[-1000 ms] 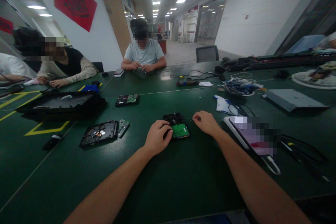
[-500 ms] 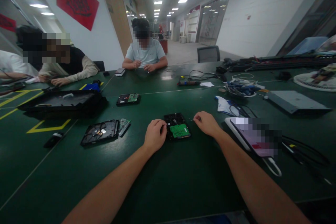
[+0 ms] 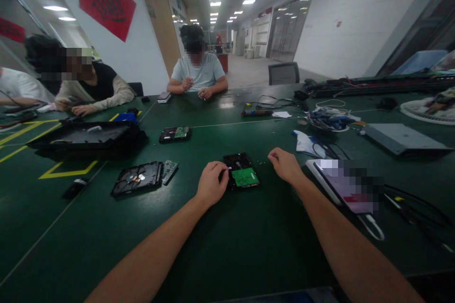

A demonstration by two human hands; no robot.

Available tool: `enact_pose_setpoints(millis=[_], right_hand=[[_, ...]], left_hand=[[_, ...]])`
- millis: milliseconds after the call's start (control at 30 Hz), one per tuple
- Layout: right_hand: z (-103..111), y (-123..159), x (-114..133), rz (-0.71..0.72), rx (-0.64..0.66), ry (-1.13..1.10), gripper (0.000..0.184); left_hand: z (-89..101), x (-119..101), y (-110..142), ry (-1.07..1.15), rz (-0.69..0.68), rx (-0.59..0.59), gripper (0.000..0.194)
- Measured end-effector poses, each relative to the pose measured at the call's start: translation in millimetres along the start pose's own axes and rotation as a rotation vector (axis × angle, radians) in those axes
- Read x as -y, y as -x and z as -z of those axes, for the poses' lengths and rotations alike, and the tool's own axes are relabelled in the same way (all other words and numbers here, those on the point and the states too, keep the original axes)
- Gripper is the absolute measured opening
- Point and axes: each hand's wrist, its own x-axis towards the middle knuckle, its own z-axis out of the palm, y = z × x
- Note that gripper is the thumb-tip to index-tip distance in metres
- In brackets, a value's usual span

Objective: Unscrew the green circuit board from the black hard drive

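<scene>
A hard drive [image 3: 244, 177] with a green circuit board facing up lies flat on the dark green table in front of me. My left hand [image 3: 213, 182] rests at its left edge, fingers curled and gripping that side. Several tiny screws [image 3: 262, 163] lie on the table just right of the drive. Beyond them my right hand [image 3: 284, 164] hovers low with thumb and fingertips pinched together. Whether anything sits in that pinch is too small to see.
Left of me lie an opened hard drive [image 3: 138, 178] and a loose circuit board [image 3: 169, 172]. Another drive [image 3: 175, 134] and a black tray [image 3: 85, 135] are farther back. A phone [image 3: 346, 184], cables and a metal box [image 3: 407, 138] stand right. A co-worker [image 3: 197, 73] sits opposite.
My right hand has drawn slightly to the right, away from the drive, and the tiny screws show more plainly. My left hand keeps its place at the drive's edge.
</scene>
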Motion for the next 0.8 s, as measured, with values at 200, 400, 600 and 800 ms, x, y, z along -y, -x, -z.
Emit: enact_pose_setpoints(millis=[200, 400, 600, 800], right_hand=[[8.1, 11.6, 31.9, 0.089, 0.018, -0.091, 0.014], [1.6, 22.9, 85.7, 0.376, 0.103, -0.161, 0.014], [-9.7, 25.3, 110.7, 0.456, 0.21, -0.066, 0.018], [-14.9, 25.0, 110.2, 0.453, 0.204, -0.075, 0.021]], left_hand=[[-3.6, 4.4, 0.3, -0.038, 0.072, 0.033, 0.016], [-4.6, 5.9, -0.5, -0.056, 0.11, 0.049, 0.017], [-2.9, 3.3, -1.5, -0.064, 0.101, 0.071, 0.016], [-3.8, 3.0, -1.8, -0.069, 0.095, 0.067, 0.017]])
